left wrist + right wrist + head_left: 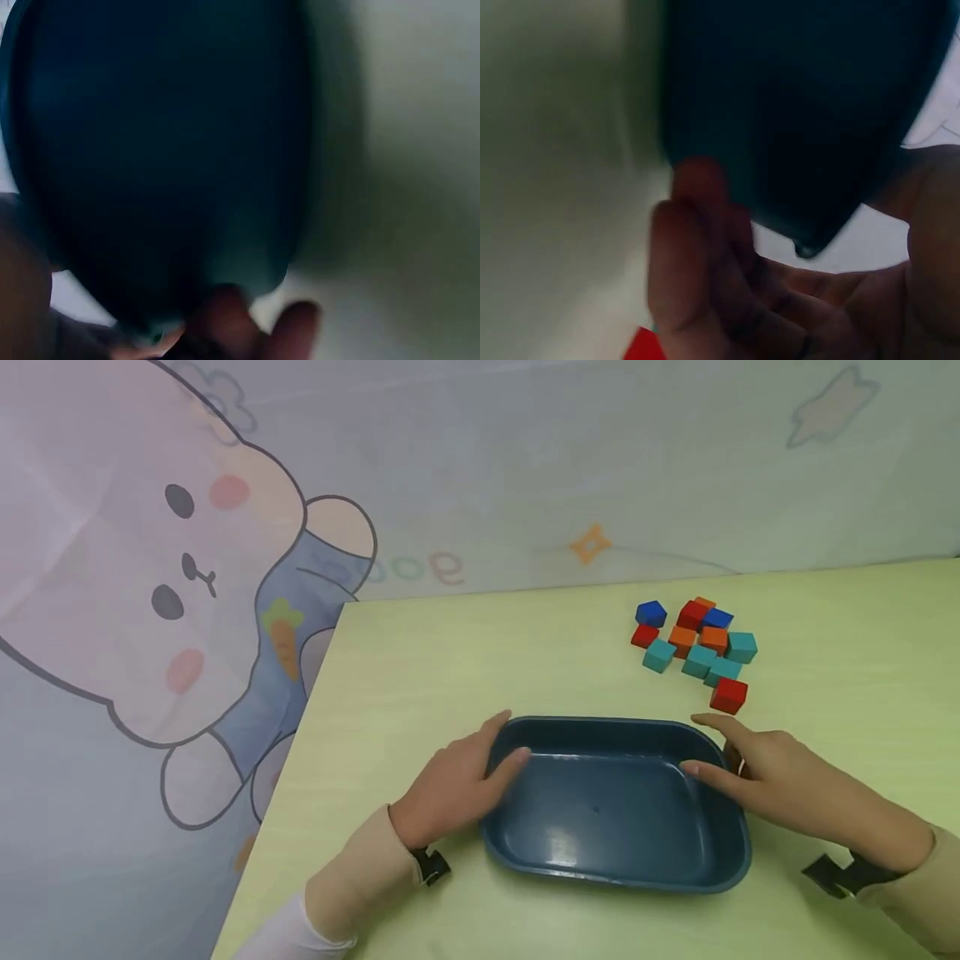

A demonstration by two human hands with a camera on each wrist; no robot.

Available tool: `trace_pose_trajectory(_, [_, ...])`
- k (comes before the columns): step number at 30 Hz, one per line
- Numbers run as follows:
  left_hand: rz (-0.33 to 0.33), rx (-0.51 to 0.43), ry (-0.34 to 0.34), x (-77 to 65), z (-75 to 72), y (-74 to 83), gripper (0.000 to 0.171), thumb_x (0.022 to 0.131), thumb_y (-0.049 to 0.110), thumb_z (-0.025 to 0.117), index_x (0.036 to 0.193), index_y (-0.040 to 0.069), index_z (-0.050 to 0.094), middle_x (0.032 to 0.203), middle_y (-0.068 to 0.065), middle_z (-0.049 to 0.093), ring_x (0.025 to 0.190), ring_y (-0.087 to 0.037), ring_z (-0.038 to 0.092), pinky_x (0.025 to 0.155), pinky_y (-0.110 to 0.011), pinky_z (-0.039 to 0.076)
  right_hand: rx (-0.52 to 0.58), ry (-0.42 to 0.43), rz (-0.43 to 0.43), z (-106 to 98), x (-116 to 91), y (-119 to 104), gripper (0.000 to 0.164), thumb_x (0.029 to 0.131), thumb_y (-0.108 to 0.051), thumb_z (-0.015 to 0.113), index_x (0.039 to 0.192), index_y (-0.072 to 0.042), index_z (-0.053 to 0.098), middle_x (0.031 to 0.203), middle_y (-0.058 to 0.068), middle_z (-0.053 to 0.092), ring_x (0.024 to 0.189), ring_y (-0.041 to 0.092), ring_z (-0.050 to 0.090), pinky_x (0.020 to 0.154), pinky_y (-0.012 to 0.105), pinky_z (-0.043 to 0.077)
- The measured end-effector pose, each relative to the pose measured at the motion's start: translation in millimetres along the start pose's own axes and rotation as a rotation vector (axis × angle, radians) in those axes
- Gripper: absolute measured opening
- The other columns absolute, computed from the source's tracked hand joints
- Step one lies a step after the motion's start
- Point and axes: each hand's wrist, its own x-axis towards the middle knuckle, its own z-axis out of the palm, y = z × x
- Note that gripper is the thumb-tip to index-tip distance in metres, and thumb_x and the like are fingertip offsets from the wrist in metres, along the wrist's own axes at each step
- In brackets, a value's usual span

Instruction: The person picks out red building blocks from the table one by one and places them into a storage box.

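Dark blue tray [600, 814], rectangular with rounded corners, upright on or just above the bench [442, 668]; which of the two cannot be told. Its interior faces up, bare but for glossy highlights and a small dark mark on the floor. The left hand [453, 787] grips the tray's left end, partly closed, the thumb over the rim on the inner side and the fingers on the outside. The right hand [783, 777] grips the tray's right end likewise, thumb inside the rim, index finger reaching to the far right corner, other fingers curled against the outer wall; both wrist views, dark and blurred, show fingertips at the tray's outer surface. Beyond the tray's far right corner lies a loose cluster of blocks [700, 661], twelve visible: four teal, three red, three orange and two blue, one of the blue five-sided. The red block [729, 696] nearest the tray stands just beyond the right hand. To either side of the tray, a black strap [431, 866] shows at each wrist, below a beige sleeve [360, 877]. Behind the tray and to its left hangs a pale backdrop [510, 468] printed with a cartoon bear [135, 568].
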Motion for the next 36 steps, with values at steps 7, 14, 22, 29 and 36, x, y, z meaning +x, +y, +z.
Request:
trace_pose_trajectory(7, [0.069,-0.046,0.072,0.3,6.4,2.0,0.050,0.099,0.013,0.048,0.147,0.006,0.036,0.063,-0.003,0.057,0.050,-0.010,0.051,0.051,-0.021,0.043,0.067,0.072,-0.021,17,-6,-5,0.036,0.096,-0.015,0.062,0.124,0.007,0.051,0.050,-0.007,0.052,0.035,-0.004,0.045,0.042,0.019,0.042])
trace_pose_trajectory(14, [0.040,-0.081,0.098,-2.6,7.8,-3.5,0.055,0.093,0.000,0.044,0.147,0.004,0.036,0.052,0.003,0.044,0.040,-0.005,0.040,0.043,-0.018,0.035,0.051,0.089,-0.137,19,14,-5,0.026,0.094,0.001,0.059,0.118,0.008,0.055,0.064,0.000,0.062,0.031,-0.010,0.042,0.040,0.017,0.045])
trace_pose_trajectory(22, [-0.060,-0.087,0.136,-7.5,2.7,-14.6,0.064,0.090,0.000,0.044,0.151,0.013,0.030,0.050,0.003,0.042,0.039,-0.007,0.039,0.040,-0.020,0.034,0.034,-0.002,-0.163,15,63,-9,0.024,0.095,-0.004,0.060,0.116,0.006,0.057,0.059,0.000,0.059,0.031,-0.001,0.047,0.042,0.017,0.046])
trace_pose_trajectory(29, [-0.175,-0.110,0.127,-5.3,-5.0,-23.7,0.059,0.089,0.008,0.045,0.146,0.017,0.032,0.054,-0.001,0.053,0.038,-0.011,0.045,0.040,-0.025,0.038,-0.047,0.020,-0.214,11,117,-10,0.020,0.093,-0.009,0.064,0.105,0.006,0.065,0.060,0.002,0.058,0.046,0.008,0.050,0.049,0.020,0.044])
trace_pose_trajectory(36, [-0.225,0.012,0.116,-3.2,-10.0,-26.0,0.043,0.084,0.016,0.051,0.124,0.009,0.038,0.062,-0.009,0.057,0.043,-0.019,0.049,0.040,-0.028,0.037,-0.075,0.021,-0.356,10,168,-13,0.023,0.095,-0.011,0.063,0.073,-0.009,0.057,0.052,-0.002,0.041,0.042,0.008,0.038,0.047,0.020,0.032])
